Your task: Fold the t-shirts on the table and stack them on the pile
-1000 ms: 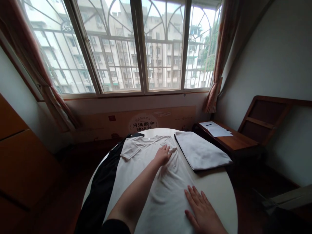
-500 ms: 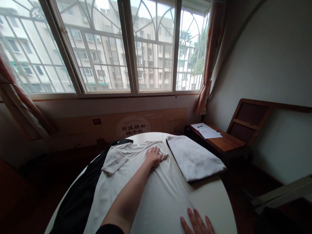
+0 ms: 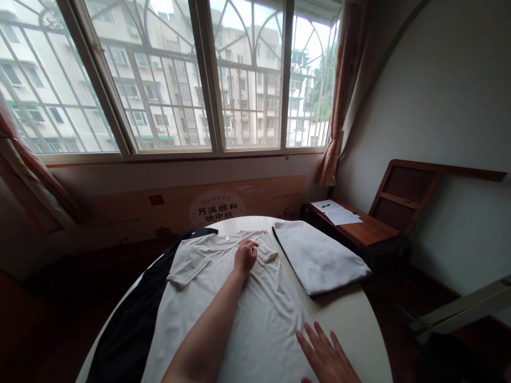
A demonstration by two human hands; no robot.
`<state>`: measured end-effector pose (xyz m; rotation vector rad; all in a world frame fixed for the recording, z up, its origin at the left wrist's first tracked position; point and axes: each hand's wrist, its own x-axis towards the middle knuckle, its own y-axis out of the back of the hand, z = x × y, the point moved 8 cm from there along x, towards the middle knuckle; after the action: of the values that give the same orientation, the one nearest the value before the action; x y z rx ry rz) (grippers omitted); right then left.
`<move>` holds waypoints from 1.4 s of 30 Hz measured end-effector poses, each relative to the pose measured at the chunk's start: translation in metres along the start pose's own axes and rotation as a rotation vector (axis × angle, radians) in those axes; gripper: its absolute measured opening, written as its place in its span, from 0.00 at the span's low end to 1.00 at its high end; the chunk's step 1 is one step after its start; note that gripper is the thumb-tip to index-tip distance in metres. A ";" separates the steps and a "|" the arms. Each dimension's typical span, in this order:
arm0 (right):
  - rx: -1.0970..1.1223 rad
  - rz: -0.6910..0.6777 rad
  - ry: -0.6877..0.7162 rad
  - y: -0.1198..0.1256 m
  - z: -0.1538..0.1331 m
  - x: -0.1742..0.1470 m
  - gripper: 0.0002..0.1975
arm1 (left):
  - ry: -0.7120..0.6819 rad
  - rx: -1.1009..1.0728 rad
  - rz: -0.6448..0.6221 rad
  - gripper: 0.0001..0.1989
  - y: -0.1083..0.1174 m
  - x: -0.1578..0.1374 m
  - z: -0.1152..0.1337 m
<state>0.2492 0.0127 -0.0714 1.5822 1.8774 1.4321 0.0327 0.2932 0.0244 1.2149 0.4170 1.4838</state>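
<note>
A pale, short-sleeved T-shirt (image 3: 207, 314) lies spread on the round white table (image 3: 351, 324), its collar at the far side. My left hand (image 3: 245, 256) is over the shirt near the collar and right shoulder seam, fingers curled in. Whether any cloth is pinched in them is hidden. At the lower right, my right hand (image 3: 328, 354) is open, fingers apart, beside the shirt's right edge; the frame cuts off its lower part. Small wrinkles run down the shirt's right side.
A folded light grey cloth with a dark underside (image 3: 319, 260) lies on the table's right. Black fabric (image 3: 128, 314) hangs along the left edge. Papers (image 3: 337, 213) rest on a low wooden table (image 3: 379, 231) beyond. A barred window (image 3: 251, 106) spans the back.
My left hand's fingers have gone from flat on the shirt to curled in. My right hand has moved slightly up and farther into view. More wrinkles show on the shirt's right side.
</note>
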 end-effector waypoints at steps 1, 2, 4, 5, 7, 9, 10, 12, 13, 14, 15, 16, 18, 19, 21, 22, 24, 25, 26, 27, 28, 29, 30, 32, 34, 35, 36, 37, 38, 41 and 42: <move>0.183 -0.040 -0.080 0.011 -0.003 0.014 0.32 | -0.022 -0.022 -0.019 0.17 0.000 -0.001 0.001; 0.389 -0.065 -0.169 0.021 -0.009 0.031 0.32 | -0.045 -0.043 -0.044 0.16 -0.001 -0.002 0.002; 0.843 -0.113 -0.327 0.033 -0.025 0.069 0.33 | -0.098 -0.082 -0.098 0.15 -0.004 -0.005 0.005; 1.064 -0.080 -0.414 0.037 -0.030 0.090 0.33 | -0.126 -0.100 -0.121 0.14 -0.005 -0.007 0.008; 1.418 -0.005 -0.643 0.033 -0.032 0.130 0.31 | -0.181 -0.130 -0.157 0.13 -0.007 -0.010 0.013; 1.632 0.088 -0.885 0.017 -0.025 0.163 0.24 | -0.225 -0.150 -0.183 0.13 -0.009 -0.013 0.018; 1.689 0.125 -0.972 0.008 -0.019 0.177 0.19 | -0.241 -0.155 -0.192 0.13 -0.010 -0.014 0.021; 1.730 0.188 -1.066 -0.008 -0.006 0.200 0.14 | -0.261 -0.159 -0.199 0.12 -0.012 -0.016 0.024; 1.728 0.216 -1.079 -0.015 0.001 0.208 0.13 | -0.264 -0.160 -0.198 0.10 -0.012 -0.015 0.025; 1.721 0.245 -1.079 -0.020 0.008 0.215 0.13 | -0.265 -0.161 -0.195 0.07 -0.012 -0.015 0.026; 1.715 0.273 -1.072 -0.025 0.013 0.221 0.13 | -0.262 -0.162 -0.189 0.04 -0.012 -0.014 0.026; 1.714 0.301 -1.063 -0.028 0.018 0.225 0.13 | -0.255 -0.163 -0.178 0.03 -0.010 -0.013 0.026; 1.719 0.340 -1.041 -0.034 0.024 0.232 0.13 | -0.233 -0.169 -0.143 0.04 -0.006 -0.011 0.025; 1.723 0.352 -1.032 -0.036 0.026 0.235 0.13 | -0.220 -0.174 -0.123 0.05 -0.003 -0.010 0.025; 1.735 0.363 -1.020 -0.039 0.029 0.241 0.13 | -0.197 -0.184 -0.088 0.07 0.002 -0.009 0.025; 1.744 0.364 -1.018 -0.041 0.031 0.244 0.14 | -0.188 -0.188 -0.078 0.07 0.003 -0.010 0.025; 1.762 0.363 -1.017 -0.043 0.034 0.249 0.16 | -0.173 -0.191 -0.076 0.07 0.004 -0.011 0.025; 1.770 0.366 -1.017 -0.044 0.036 0.252 0.17 | -0.169 -0.190 -0.083 0.06 0.003 -0.012 0.024; 1.777 0.374 -1.016 -0.044 0.038 0.254 0.17 | -0.166 -0.185 -0.097 0.05 0.001 -0.012 0.024; 1.780 0.386 -1.016 -0.044 0.040 0.255 0.18 | -0.164 -0.178 -0.115 0.04 -0.001 -0.013 0.023; 1.780 0.403 -1.015 -0.043 0.042 0.255 0.19 | -0.163 -0.168 -0.136 0.04 -0.003 -0.013 0.022; 1.778 0.419 -1.014 -0.042 0.043 0.256 0.20 | -0.163 -0.156 -0.159 0.03 -0.006 -0.012 0.021; 1.773 0.432 -1.014 -0.040 0.044 0.256 0.21 | -0.164 -0.144 -0.183 0.03 -0.008 -0.012 0.020; 1.755 0.438 -1.016 -0.038 0.045 0.255 0.24 | -0.170 -0.116 -0.234 0.03 -0.012 -0.011 0.019; 1.724 0.405 -1.019 -0.036 0.043 0.255 0.24 | -0.169 -0.086 -0.269 0.03 -0.015 -0.011 0.018; 1.705 0.367 -1.017 -0.035 0.042 0.254 0.23 | -0.160 -0.067 -0.272 0.04 -0.015 -0.010 0.017; 1.682 0.315 -1.011 -0.034 0.040 0.254 0.23 | -0.141 -0.046 -0.261 0.05 -0.013 -0.009 0.016; 1.655 0.253 -1.002 -0.033 0.038 0.252 0.22 | -0.114 -0.023 -0.239 0.07 -0.011 -0.008 0.013; 1.626 0.191 -0.992 -0.031 0.036 0.251 0.21 | -0.080 0.002 -0.209 0.09 -0.008 -0.008 0.010; 1.412 0.062 -0.921 -0.019 0.039 0.246 0.25 | 0.030 0.066 -0.120 0.11 0.000 -0.006 -0.003; 1.263 0.038 -0.854 -0.011 0.042 0.249 0.27 | 0.063 0.082 -0.103 0.11 0.001 -0.006 -0.007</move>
<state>0.1869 0.2501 -0.0119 2.1092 2.1183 -0.6865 0.0253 0.2895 0.0199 1.1956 0.5796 1.4308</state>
